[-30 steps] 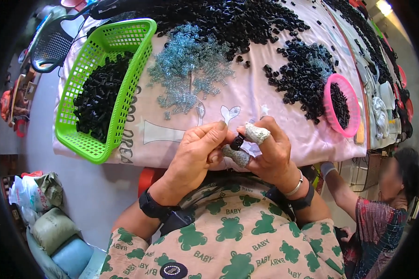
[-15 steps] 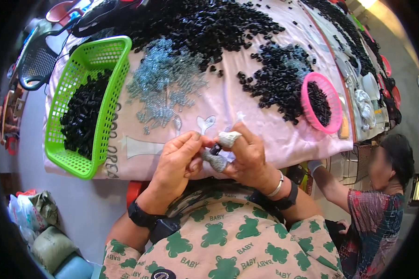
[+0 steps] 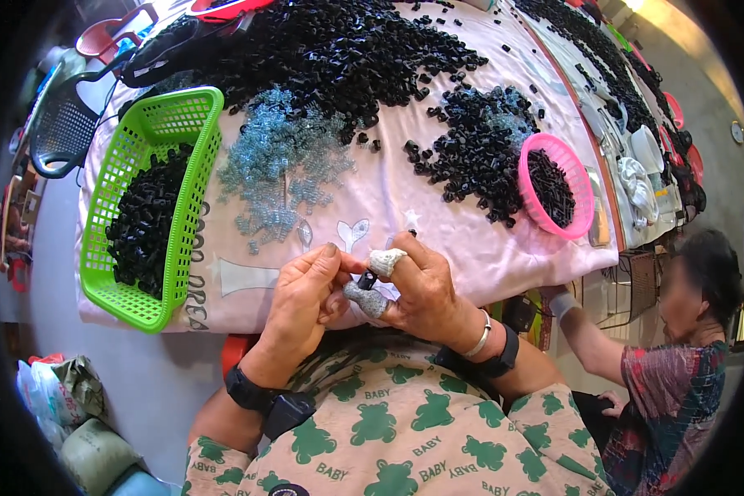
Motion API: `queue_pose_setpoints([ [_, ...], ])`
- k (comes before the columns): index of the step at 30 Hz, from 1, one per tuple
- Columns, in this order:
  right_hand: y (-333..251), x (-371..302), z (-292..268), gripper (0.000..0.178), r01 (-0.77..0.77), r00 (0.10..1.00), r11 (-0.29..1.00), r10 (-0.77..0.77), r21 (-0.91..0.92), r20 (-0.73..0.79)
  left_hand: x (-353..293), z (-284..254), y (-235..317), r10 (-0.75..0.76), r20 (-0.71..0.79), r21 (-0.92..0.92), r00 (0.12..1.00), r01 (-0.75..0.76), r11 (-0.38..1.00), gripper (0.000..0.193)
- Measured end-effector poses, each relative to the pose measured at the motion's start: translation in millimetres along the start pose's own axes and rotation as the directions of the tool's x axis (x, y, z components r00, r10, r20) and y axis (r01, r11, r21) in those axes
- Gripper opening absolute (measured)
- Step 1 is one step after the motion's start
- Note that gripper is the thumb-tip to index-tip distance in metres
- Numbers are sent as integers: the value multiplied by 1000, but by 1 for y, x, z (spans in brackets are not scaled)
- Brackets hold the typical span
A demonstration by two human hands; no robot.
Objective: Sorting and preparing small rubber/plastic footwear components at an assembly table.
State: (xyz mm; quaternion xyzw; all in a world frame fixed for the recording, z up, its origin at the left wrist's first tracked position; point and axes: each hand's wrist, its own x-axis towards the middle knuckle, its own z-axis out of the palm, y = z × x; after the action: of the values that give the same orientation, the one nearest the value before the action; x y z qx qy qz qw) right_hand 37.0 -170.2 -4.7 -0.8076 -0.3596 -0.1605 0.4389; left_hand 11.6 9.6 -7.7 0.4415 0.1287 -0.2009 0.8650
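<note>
Above the table's near edge, my right hand [image 3: 428, 291] pinches a small black plastic piece [image 3: 366, 281] between thumb and forefinger, both wrapped in pale coverings. My left hand [image 3: 304, 288] meets it with thumb and fingers pressed together; whatever lies at those tips is too small to make out. Just beyond the hands spreads a heap of small clear bluish pieces [image 3: 277, 157]. A pile of black pieces [image 3: 463, 149] with some clear ones among them lies to the right of that.
A green basket [image 3: 192, 207] of black pieces stands at left, a pink basket [image 3: 585, 211] of slim black parts at right. A large black heap [image 3: 347, 62] covers the far side of the cloth-covered table [image 3: 479, 256]. Another person [image 3: 670, 364] sits at lower right.
My hands have drawn slightly closer together, and the black piece now sits more upright in my right fingers. The whole view has shifted a little.
</note>
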Motion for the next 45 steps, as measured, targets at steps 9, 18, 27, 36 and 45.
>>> queue_pose_setpoints([
  [9, -1, 5, 1, 30, -11, 1000, 1000, 10, 18, 13, -2, 1, 1, 15, 8, -23, 1000, -14, 1000, 26],
  [18, -4, 3, -3, 39, 34, 998, 996, -29, -81, 59, -10, 5, 5, -24, 38, 189, 999, 17, 982, 13],
  [27, 0, -2, -6, 40, -116, 992, 993, 116, 2, -56, -26, -38, 91, 403, -4, -519, 915, -346, 782, 38],
  [36, -1, 0, 2, 31, -27, 990, 999, 31, -33, 135, -7, -4, 36, 198, -136, -347, 971, -234, 908, 25],
  [45, 9, 19, -31, 27, -161, 965, 953, 206, -255, 163, 7, -5, -7, 250, -93, 143, 964, -235, 961, 23],
])
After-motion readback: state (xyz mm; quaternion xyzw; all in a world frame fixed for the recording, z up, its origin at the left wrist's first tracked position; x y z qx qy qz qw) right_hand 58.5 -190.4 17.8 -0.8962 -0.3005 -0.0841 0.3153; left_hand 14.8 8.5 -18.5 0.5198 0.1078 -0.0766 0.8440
